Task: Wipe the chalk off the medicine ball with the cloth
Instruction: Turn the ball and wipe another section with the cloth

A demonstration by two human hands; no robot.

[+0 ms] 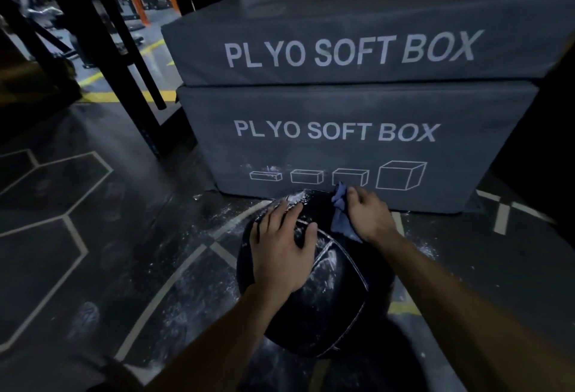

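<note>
A black medicine ball (pixel 326 295) with pale seams lies on the dark gym floor just in front of me. White chalk smears show on its top and right side. My left hand (pixel 280 248) rests flat on the ball's upper left, fingers spread. My right hand (pixel 367 217) grips a bluish cloth (pixel 340 214) and holds it against the ball's far upper right. Part of the cloth hangs below the hand.
Two stacked grey plyo soft boxes (pixel 351 105) stand right behind the ball. Black rack posts (pixel 124 59) rise at the left. Chalk dust lies on the floor (pixel 93 236), which has pale hexagon lines, around the ball.
</note>
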